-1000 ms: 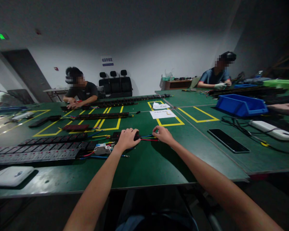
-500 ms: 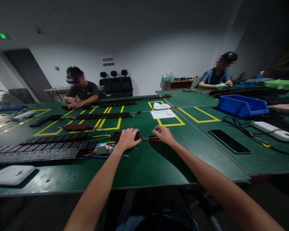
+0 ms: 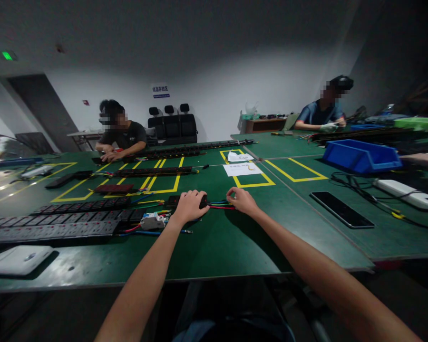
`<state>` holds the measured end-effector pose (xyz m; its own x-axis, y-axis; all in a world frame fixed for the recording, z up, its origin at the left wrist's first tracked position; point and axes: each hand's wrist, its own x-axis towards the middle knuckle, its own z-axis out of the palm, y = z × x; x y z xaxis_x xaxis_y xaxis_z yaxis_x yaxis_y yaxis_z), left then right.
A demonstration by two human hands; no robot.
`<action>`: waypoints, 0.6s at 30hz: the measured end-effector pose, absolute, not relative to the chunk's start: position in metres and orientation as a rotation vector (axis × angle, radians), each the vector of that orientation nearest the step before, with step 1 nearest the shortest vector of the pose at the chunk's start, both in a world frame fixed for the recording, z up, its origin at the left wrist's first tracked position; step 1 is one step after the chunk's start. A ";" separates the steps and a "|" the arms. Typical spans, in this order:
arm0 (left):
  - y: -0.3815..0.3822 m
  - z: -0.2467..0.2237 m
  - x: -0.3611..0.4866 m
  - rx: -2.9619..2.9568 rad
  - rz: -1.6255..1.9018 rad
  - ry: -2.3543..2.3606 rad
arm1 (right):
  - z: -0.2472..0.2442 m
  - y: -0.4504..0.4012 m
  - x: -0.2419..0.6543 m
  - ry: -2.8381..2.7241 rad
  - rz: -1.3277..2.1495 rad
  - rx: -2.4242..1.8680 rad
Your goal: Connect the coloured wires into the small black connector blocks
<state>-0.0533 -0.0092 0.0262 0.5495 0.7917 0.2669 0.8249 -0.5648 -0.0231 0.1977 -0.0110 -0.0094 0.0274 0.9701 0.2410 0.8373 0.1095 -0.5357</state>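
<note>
My left hand [image 3: 190,207] is wrapped over a small black block [image 3: 173,201] on the green table. Red, green and blue wires [image 3: 219,206] come out of the block's right side and run toward my right hand [image 3: 241,200]. The fingers of my right hand are pinched together at the far ends of these wires. Just left of my left hand lies a white breaker [image 3: 152,220] with red and blue wires. Long black socket strips [image 3: 57,228] stretch away to the left of it.
A phone [image 3: 341,209], a blue bin [image 3: 363,156] and a white device with cables [image 3: 408,194] lie to the right. White paper [image 3: 241,169] lies ahead inside yellow tape. A white box [image 3: 19,260] is at the front left. People work across the table; another person's hand is at the right edge.
The view has shifted very slightly. Both hands keep nearly the same place and grip.
</note>
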 end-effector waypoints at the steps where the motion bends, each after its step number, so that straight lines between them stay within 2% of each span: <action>1: -0.009 0.026 -0.053 -2.635 -0.340 -1.386 | -0.009 -0.011 0.197 -1.835 0.305 -1.761; 8: -0.008 0.026 -0.054 -2.644 -0.345 -1.378 | -0.004 -0.013 0.199 -1.778 0.335 -1.729; 18: -0.008 0.023 -0.055 -2.641 -0.373 -1.366 | 0.005 -0.022 0.206 -2.103 0.168 -1.687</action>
<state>-0.0550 -0.0078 0.0225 0.5557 0.7814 0.2839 0.8173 -0.5761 -0.0140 0.2060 -0.0218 0.0049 -0.1618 0.9524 0.2583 0.8995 0.2500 -0.3583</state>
